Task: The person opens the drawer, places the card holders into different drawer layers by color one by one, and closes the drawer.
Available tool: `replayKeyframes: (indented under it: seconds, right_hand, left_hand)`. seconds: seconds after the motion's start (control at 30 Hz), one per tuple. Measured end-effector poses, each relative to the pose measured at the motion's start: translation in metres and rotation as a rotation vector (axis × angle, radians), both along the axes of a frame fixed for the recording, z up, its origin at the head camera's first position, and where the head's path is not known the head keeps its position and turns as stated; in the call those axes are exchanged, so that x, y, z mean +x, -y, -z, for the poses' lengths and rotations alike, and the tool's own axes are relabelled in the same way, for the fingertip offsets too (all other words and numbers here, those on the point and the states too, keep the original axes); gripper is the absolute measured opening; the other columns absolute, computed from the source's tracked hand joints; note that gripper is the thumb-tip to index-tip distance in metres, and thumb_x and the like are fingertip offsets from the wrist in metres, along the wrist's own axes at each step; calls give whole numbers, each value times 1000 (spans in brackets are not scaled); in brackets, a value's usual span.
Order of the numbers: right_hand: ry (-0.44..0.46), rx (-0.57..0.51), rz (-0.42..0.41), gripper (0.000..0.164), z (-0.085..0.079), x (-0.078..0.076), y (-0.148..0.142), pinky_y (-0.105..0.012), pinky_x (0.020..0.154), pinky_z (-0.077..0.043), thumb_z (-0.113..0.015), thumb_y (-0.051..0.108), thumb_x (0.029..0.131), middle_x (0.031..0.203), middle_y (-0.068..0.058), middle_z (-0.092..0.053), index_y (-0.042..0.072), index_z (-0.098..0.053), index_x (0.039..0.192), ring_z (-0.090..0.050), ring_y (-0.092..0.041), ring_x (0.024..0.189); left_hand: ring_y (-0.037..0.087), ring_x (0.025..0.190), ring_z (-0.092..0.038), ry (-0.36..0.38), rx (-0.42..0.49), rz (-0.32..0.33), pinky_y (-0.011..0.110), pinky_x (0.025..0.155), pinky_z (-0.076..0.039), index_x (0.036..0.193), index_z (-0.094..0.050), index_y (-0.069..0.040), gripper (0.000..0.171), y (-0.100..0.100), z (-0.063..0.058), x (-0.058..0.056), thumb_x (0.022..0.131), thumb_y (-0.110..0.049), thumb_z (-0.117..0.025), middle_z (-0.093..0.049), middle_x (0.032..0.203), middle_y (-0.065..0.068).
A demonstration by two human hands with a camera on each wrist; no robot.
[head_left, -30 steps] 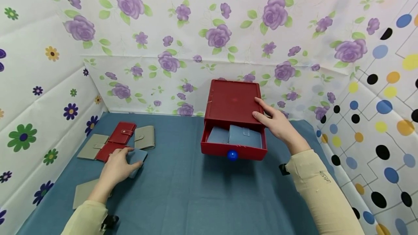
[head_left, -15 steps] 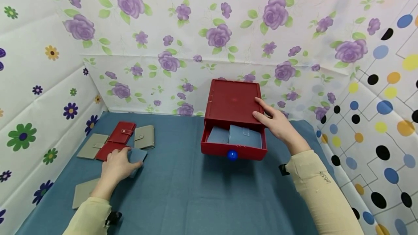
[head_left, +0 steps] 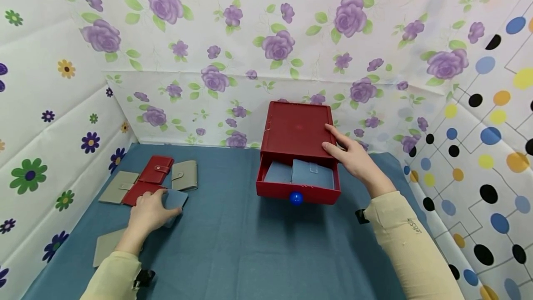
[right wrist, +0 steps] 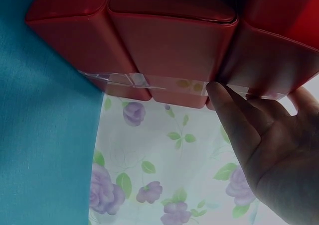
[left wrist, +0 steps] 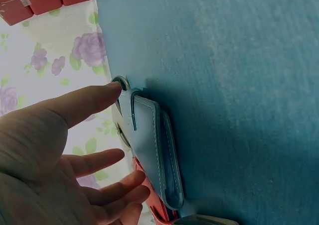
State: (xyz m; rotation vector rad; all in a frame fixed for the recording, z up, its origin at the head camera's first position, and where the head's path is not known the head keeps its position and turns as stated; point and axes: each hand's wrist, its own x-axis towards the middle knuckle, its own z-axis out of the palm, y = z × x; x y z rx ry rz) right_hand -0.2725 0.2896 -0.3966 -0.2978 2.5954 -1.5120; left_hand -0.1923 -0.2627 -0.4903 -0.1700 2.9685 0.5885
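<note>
My left hand (head_left: 147,214) is over a blue wallet (head_left: 175,198) on the left of the table. In the left wrist view this wallet (left wrist: 147,130) stands partly folded, its strap near the thumb tip. The fingers (left wrist: 112,192) are spread loosely beside it, apart from the thumb. My right hand (head_left: 354,159) rests against the right side of a red drawer box (head_left: 297,126), thumb and fingers extended. The box's top drawer (head_left: 275,190) is pulled out, with a blue knob (head_left: 296,198) in front. Two blue wallets (head_left: 312,173) lie inside it.
Two red wallets (head_left: 156,169) lie beyond my left hand, between a grey-green wallet (head_left: 118,186) and another grey-green one (head_left: 184,175). A third grey-green wallet (head_left: 107,244) is partly behind my left wrist. Floral sheets (head_left: 208,105) hang around the blue tabletop (head_left: 233,244).
My left hand's fingers have shifted slightly left, uncovering a little more of the blue wallet. The right hand, box and drawer have stayed in place.
</note>
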Motion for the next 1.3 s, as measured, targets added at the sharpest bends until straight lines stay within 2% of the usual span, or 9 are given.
replayKeyframes:
  seconds: [0.23,0.5,0.67,0.77,0.9,1.17,1.3]
  right_hand:
    - [9,-9,-7,74,-1,0,0,-60,118,-41,-60,58,106,177,-10,-19,46,-24,169,-36,-39,154]
    - [15,-14,-4,73,-2,1,-1,-59,117,-41,-60,57,106,177,-10,-18,48,-24,169,-37,-38,154]
    - [20,-17,-5,73,-1,1,0,-59,117,-42,-60,57,106,177,-9,-19,48,-24,168,-39,-38,152]
    - [25,-15,-1,72,-1,2,1,-59,117,-42,-60,57,106,177,-9,-19,49,-24,168,-39,-38,152]
    - [27,-16,-2,72,-1,2,0,-59,117,-41,-60,58,106,177,-9,-18,50,-24,168,-38,-37,153]
    - [25,-20,-8,72,-1,1,0,-59,117,-42,-61,57,106,177,-8,-18,50,-25,167,-38,-37,153]
    - [22,-17,-4,72,-1,2,0,-59,117,-42,-61,58,106,177,-7,-19,50,-25,167,-38,-37,153]
  left_hand:
    - [61,120,-47,-3,-39,2,79,98,-40,147,-47,14,91,2,0,4,88,-42,-86,-53,134,44]
    - [59,115,-50,5,-27,16,76,95,-43,145,-51,13,85,-4,-3,2,88,-41,-86,-58,129,41]
    - [74,133,-35,31,-22,45,82,104,-35,146,-50,14,88,-4,-1,1,87,-41,-86,-50,137,46]
    - [78,137,-28,35,-40,54,83,107,-31,146,-50,14,92,-5,0,1,86,-44,-87,-48,138,48]
    - [74,134,-34,48,-78,50,82,106,-32,145,-50,16,97,-8,2,0,83,-47,-89,-51,136,47]
    - [63,124,-41,76,-105,72,77,103,-32,143,-52,19,96,-10,1,1,78,-38,-94,-52,131,44]
    - [60,121,-43,97,-103,96,76,99,-34,143,-52,19,99,-9,-1,1,79,-46,-92,-52,132,43]
